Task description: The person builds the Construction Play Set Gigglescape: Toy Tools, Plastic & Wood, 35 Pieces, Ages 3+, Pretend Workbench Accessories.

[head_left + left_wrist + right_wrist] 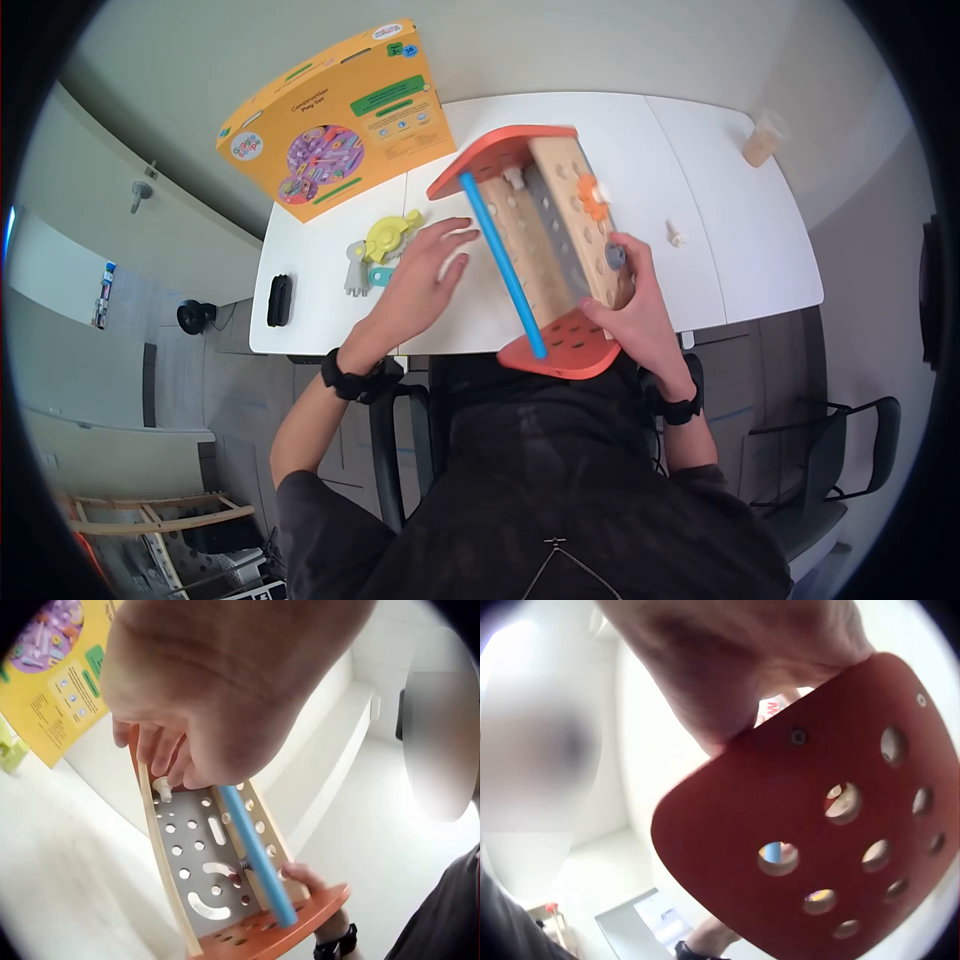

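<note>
My right hand (645,318) grips the lower right side of a wooden toy box (575,200), thumb on its near edge, and the box is tilted above the table. The box has red end panels (727,817) with holes, a grey perforated panel (184,859) and a blue rod (505,265) along one side. An orange gear (592,197) and a grey knob (614,256) sit on its right side. My left hand (415,285) is to the left of the blue rod with relaxed fingers, holding nothing. A white bolt (163,789) shows inside the box.
A yellow box (340,120) stands at the back left of the white table (740,260). Yellow-green and grey toy pieces (385,240) and a black case (281,300) lie at the left. A white bolt (676,234) and a cup (765,140) are at the right.
</note>
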The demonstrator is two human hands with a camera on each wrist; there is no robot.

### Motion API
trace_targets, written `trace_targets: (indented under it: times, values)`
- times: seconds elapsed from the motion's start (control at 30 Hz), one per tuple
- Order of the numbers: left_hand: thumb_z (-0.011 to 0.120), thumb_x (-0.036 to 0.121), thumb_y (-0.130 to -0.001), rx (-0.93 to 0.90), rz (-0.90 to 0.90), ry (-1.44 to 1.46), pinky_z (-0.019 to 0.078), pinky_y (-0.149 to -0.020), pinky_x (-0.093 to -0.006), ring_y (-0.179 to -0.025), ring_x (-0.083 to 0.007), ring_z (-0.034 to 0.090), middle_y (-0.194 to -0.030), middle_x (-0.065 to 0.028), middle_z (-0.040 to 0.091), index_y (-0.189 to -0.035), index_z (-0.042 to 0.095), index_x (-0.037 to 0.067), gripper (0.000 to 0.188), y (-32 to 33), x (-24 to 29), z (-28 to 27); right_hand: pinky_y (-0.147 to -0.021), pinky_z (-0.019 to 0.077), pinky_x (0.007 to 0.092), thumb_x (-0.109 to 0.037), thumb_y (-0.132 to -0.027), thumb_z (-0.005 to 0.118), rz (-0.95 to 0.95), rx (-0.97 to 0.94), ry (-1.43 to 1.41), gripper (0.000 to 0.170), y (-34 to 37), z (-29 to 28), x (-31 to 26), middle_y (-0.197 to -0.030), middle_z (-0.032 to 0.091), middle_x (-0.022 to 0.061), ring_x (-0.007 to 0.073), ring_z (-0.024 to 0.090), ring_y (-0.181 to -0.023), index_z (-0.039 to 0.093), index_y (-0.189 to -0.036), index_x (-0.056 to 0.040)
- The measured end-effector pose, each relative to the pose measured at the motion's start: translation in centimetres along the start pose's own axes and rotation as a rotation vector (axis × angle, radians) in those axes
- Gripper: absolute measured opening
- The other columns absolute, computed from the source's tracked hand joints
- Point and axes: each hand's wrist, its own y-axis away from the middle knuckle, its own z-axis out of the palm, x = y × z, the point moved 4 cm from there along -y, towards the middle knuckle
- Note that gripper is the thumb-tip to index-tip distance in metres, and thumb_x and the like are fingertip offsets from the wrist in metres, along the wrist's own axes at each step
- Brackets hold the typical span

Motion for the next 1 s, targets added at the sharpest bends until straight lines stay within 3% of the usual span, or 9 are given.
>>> trace_targets:
  times: [0.1,0.33,0.43,0.5,0.57,0.67,0.8,0.93,1.0]
  values:
    - [0.058,0.005,-0.104,0.028,-0.21,0.224,0.0486,-0.11,-0.0412,-0.13,-0.0326,0.062,-0.134,-0.0151,0.067,-0.133,0.064,0.001,0.029,0.8,-1.0,-1.0,-0.119,0.035,0.0538,-0.014,-0.074,0.088,-0.31,0.101,0.466,0.08,-0.3,0.5,-4.2,-0.156,0.041,0.0285,0.0452,0.046,-0.139,0.048,-0.144,-0.0111]
    - [0.053,0.006,-0.107,-0.208,-0.476,0.323,0.0501,-0.108,-0.0401,-0.126,-0.0328,0.065,-0.132,-0.0176,0.068,-0.137,0.062,0.0,0.031,4.1,-8.5,1.0,-0.12,0.0318,0.0555,-0.001,-0.08,0.073,-0.682,0.03,0.998,0.066,-1.2,2.8,-3.6,-0.157,0.042,0.027,0.0422,0.043,-0.145,0.051,-0.142,-0.0122]
    - [0.052,0.007,-0.108,-0.178,-0.42,0.268,0.0498,-0.108,-0.0401,-0.127,-0.0334,0.064,-0.133,-0.0187,0.067,-0.142,0.057,0.001,0.034,5.2,-11.8,1.2,-0.12,0.0338,0.0526,0.0,-0.085,0.068,-0.727,-0.026,1.081,0.06,-1.4,3.3,-3.0,-0.157,0.042,0.0258,0.0407,0.043,-0.146,0.052,-0.141,-0.0128]
    - [0.051,0.006,-0.108,0.053,-0.429,0.222,0.0496,-0.108,-0.0401,-0.128,-0.0334,0.063,-0.135,-0.0189,0.066,-0.144,0.055,0.002,0.036,4.9,-12.0,0.2,-0.12,0.0354,0.0505,-0.001,-0.086,0.068,-0.812,-0.055,1.111,0.059,-1.5,3.7,-2.0,-0.159,0.042,0.0232,0.0387,0.042,-0.147,0.052,-0.142,-0.0145]
    - [0.047,0.001,-0.106,0.212,-0.44,0.186,0.048,-0.108,-0.0371,-0.127,-0.0246,0.062,-0.149,-0.0117,0.059,-0.149,0.052,0.001,0.044,3.3,-9.9,-2.3,-0.12,0.0365,0.0487,-0.003,-0.088,0.068,-0.881,-0.073,1.149,0.058,-1.5,4.3,-0.5,-0.161,0.041,0.0203,0.0364,0.041,-0.148,0.051,-0.142,-0.0165]
    - [0.048,0.002,-0.106,0.307,-0.341,0.117,0.0485,-0.108,-0.0376,-0.13,-0.0247,0.06,-0.148,-0.0113,0.06,-0.147,0.054,0.003,0.042,0.7,-4.2,-4.5,-0.12,0.0373,0.047,-0.006,-0.09,0.067,-0.945,-0.069,1.196,0.056,-1.7,5.1,1.7,-0.163,0.04,0.016,0.0333,0.04,-0.15,0.051,-0.142,-0.019]
    - [0.052,0.003,-0.104,0.182,-0.008,-0.109,0.0483,-0.111,-0.0404,-0.135,-0.0306,0.057,-0.148,-0.0146,0.059,-0.14,0.061,0.006,0.038,-1.3,0.9,-2.0,-0.123,0.0334,0.0484,-0.009,-0.092,0.065,-0.972,-0.033,1.211,0.052,-1.3,5.8,3.4,-0.164,0.038,0.0148,0.0325,0.038,-0.152,0.052,-0.141,-0.0204]
    - [0.055,0.002,-0.103,0.092,0.04,-0.034,0.0489,-0.11,-0.0416,-0.138,-0.0336,0.054,-0.149,-0.0157,0.058,-0.136,0.064,0.006,0.034,-2.8,3.1,1.0,-0.119,0.0377,0.0496,-0.01,-0.092,0.069,-0.943,-0.07,1.146,0.046,-1.1,5.5,2.1,-0.16,0.041,0.0153,0.0339,0.043,-0.148,0.056,-0.137,-0.0177]
    - [0.055,0.002,-0.103,0.105,0.026,0.058,0.0488,-0.109,-0.0424,-0.138,-0.034,0.054,-0.147,-0.015,0.059,-0.135,0.065,0.006,0.034,-3.6,3.7,1.6,-0.115,0.0423,0.0503,-0.012,-0.093,0.072,-0.891,-0.087,0.781,0.042,-0.9,4.0,0.2,-0.152,0.049,0.0166,0.0366,0.05,-0.14,0.059,-0.133,-0.0134]
